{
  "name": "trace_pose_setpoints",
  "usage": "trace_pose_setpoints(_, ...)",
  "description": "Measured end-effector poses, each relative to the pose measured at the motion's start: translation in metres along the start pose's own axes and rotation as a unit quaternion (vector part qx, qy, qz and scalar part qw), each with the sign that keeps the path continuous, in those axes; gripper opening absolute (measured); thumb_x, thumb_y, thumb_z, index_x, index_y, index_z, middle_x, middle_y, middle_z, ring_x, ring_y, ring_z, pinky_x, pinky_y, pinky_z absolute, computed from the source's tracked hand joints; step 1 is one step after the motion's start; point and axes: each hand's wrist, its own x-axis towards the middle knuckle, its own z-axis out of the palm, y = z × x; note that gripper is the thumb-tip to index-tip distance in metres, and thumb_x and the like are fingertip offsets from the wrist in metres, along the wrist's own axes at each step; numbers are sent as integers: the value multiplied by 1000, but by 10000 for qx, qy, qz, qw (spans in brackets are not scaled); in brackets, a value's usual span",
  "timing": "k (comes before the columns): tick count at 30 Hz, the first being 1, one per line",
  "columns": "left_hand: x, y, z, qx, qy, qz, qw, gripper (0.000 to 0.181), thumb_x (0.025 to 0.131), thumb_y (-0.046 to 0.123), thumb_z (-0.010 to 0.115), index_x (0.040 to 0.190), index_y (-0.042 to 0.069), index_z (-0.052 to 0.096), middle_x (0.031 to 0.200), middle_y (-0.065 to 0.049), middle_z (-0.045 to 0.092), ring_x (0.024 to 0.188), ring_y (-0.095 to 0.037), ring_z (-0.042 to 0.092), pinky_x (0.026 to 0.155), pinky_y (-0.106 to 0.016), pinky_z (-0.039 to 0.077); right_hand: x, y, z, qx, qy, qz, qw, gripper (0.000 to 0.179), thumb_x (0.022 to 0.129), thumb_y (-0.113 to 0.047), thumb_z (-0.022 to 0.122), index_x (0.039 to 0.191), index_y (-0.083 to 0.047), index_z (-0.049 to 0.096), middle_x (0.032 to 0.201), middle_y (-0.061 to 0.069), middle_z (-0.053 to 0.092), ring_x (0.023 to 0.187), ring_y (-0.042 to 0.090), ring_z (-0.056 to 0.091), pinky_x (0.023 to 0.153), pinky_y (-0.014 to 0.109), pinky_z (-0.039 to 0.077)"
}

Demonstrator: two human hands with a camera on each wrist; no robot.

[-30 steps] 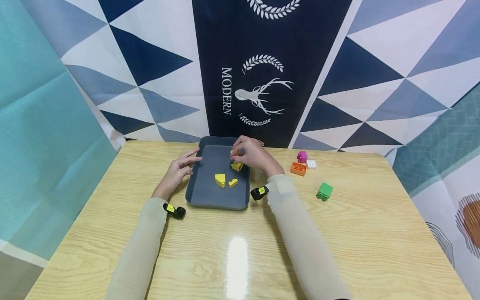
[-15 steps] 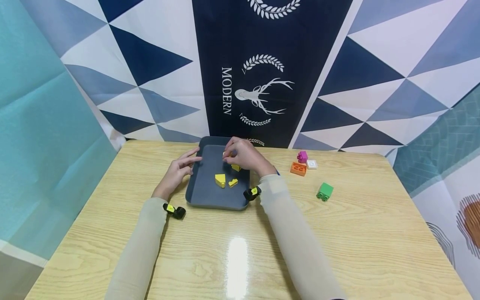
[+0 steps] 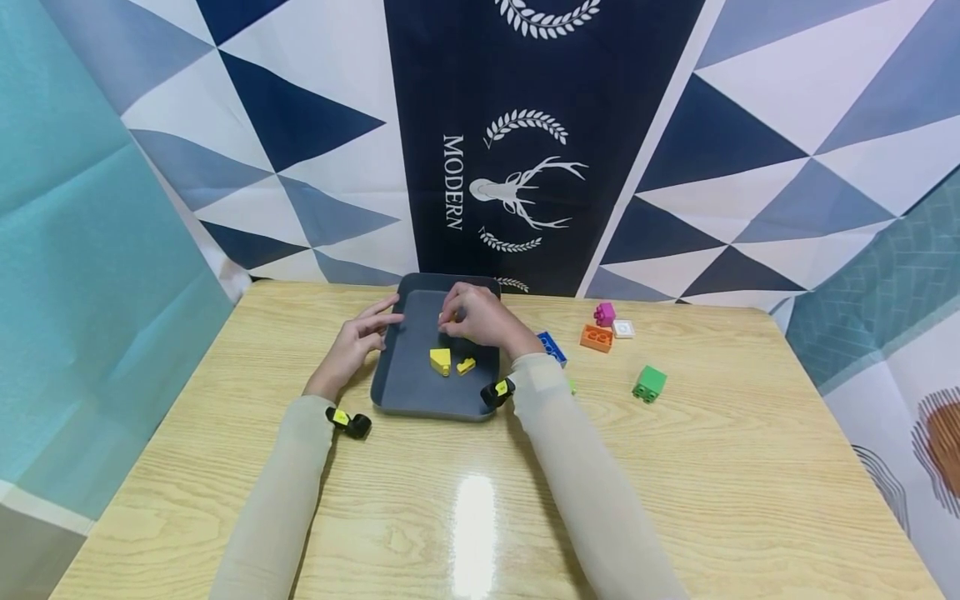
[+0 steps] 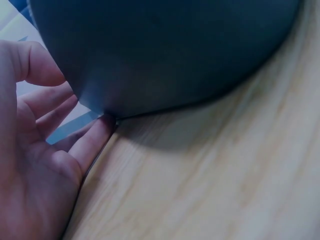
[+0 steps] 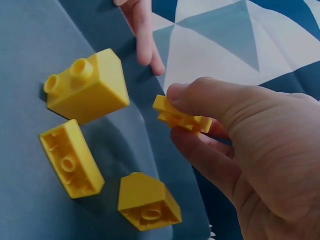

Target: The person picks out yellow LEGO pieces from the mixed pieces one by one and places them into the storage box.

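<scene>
My right hand [image 3: 482, 315] is over the far right part of a dark grey tray [image 3: 408, 392]. Between thumb and fingers it pinches a small yellow toy brick [image 5: 181, 116], held up off the tray. Below it in the right wrist view lie a yellow brick with two studs [image 5: 90, 87], a narrow yellow brick [image 5: 72, 160] with its hollow side showing, and a yellow slanted brick [image 5: 149, 202]. In the head view the right hand hides one of these. My left hand [image 3: 352, 343] touches the tray's left rim with outstretched fingers.
Right of the tray a blue brick [image 3: 553, 348] and a bit of light green [image 3: 573, 388] show beside my right sleeve. Farther right lie orange [image 3: 597, 337], pink [image 3: 604, 314] and green [image 3: 649, 383] bricks and a white square piece [image 3: 623, 329]. Patterned cloth [image 3: 480, 150] hangs behind the table.
My right hand has moved left and slightly toward me over the tray with the small yellow brick, uncovering the blue brick behind its wrist. The left hand stays at the rim.
</scene>
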Motion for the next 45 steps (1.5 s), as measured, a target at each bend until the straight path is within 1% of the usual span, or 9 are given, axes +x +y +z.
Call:
trace_pose_setpoints(4,0,0,0,-7,-7,25,10000,53,100,-13,48,151,-12,63,186,-11,36,177,-32,26,118,-3,40,-1,2,5,-46,-30,-20,10000,9,102,-13,83,103,-8,91,123,8,71,115,24,66,105,41,58)
trace_pose_setpoints(9,0,1,1,-2,-7,44,10000,53,100,-13,48,151,-12,63,186,-11,36,177,-33,27,117,-3,39,2,7,9,-85,-214,-12,9997,9,101,-14,84,102,-10,91,122,7,72,115,25,66,109,44,52)
trace_pose_setpoints(12,0,1,1,-5,-3,46,10000,54,100,-13,48,151,-12,63,186,-11,36,177,-32,26,117,-3,39,16,34,22,-16,-324,-89,9994,9,101,-20,85,100,-14,92,120,5,72,113,23,66,107,42,53)
trace_pose_setpoints(16,0,0,1,1,-3,60,10000,54,100,-13,48,151,-13,63,186,-12,36,177,-33,27,118,-3,39,36,74,43,145,-427,-164,9988,7,100,-27,87,93,-28,91,117,-3,71,107,15,67,98,33,59)
trace_pose_setpoints(19,0,0,1,20,-8,73,10000,54,99,-14,48,151,-13,63,186,-12,36,177,-33,27,119,-4,39,43,87,50,208,-438,-264,9985,13,98,-29,89,88,-36,89,113,-6,71,104,15,69,94,35,62)
trace_pose_setpoints(22,0,-1,1,38,-4,78,10000,54,99,-14,48,151,-13,64,186,-12,36,177,-33,27,119,-4,39,48,99,56,241,-425,-380,9981,16,97,-29,89,85,-40,87,111,-7,71,102,16,70,93,37,63)
trace_pose_setpoints(27,0,-1,1,13,4,75,10000,53,100,-14,48,151,-13,64,186,-13,36,176,-34,27,117,-3,40,51,104,60,302,-530,-314,9976,16,97,-30,89,85,-41,87,111,-9,70,103,16,69,93,37,62)
trace_pose_setpoints(35,0,-1,1,-19,-23,88,10000,54,100,-14,48,151,-13,63,186,-13,35,177,-34,26,117,-3,39,47,99,57,396,-691,-122,9967,6,98,-27,88,93,-29,92,112,-6,71,105,19,69,93,38,63)
trace_pose_setpoints(45,0,0,0,-8,-10,89,10000,54,99,-14,48,151,-14,63,186,-13,36,177,-34,26,117,-2,39,51,102,60,380,-712,-53,9967,8,98,-27,88,92,-31,91,112,-7,71,104,18,70,92,36,64)
